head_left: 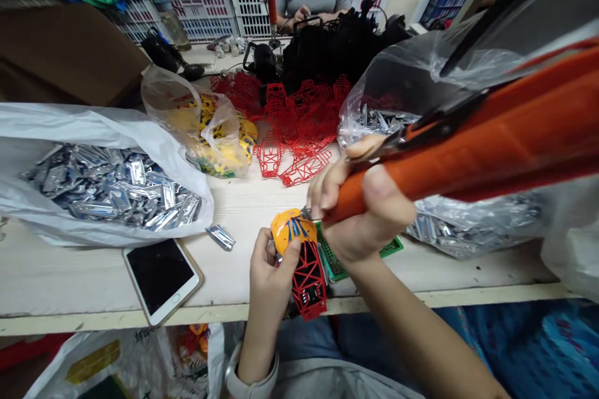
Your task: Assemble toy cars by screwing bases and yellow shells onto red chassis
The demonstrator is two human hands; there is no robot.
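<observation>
L hand [274, 271], pinching glossy yellow plastic shell [286, 232] w/ red plastic lattice frame [314, 310] by near edge of white table [234, 196], should brace it firmly, & R hand [355, 240], wrapped round long orange power screwdriver [468, 156], should press straight.

phone [161, 280] in front, crates [187, 9] behind

packets [116, 190] lie in a bag [70, 121] at left, behind the phone. frames [302, 115] lie on the table [234, 193] between a second bag [161, 96] and a third bag [428, 62]. the toy car [287, 234] is left of a tray [330, 262].
</observation>
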